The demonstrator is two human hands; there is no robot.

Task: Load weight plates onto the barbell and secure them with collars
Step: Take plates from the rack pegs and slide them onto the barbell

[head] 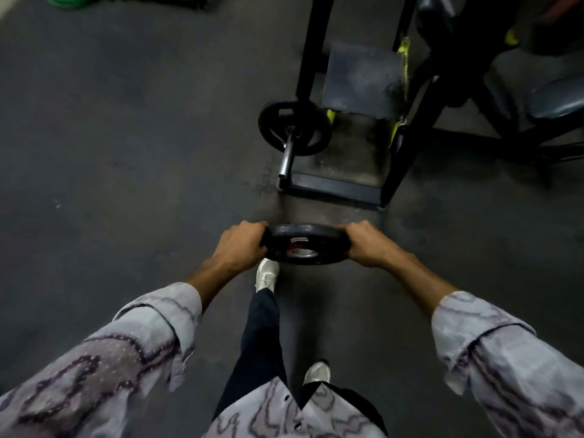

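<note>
Plate (306, 245) gripped at opposite rims by left hand (241, 245) and right hand (366, 245), fingertips hidden underneath.

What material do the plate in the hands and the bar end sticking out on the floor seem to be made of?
Held plate: matte black, probably rubber-coated or painted iron; its centre hole has a shiny metal ring. Barbell sleeve: bare steel, as it looks, grey with bright glints along its length.

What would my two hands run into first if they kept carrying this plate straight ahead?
Probably the bare end of the barbell sleeve, which points back toward the carried plate held by the left hand and right hand. The loaded plate sits behind it. Depth is uncertain.
</note>
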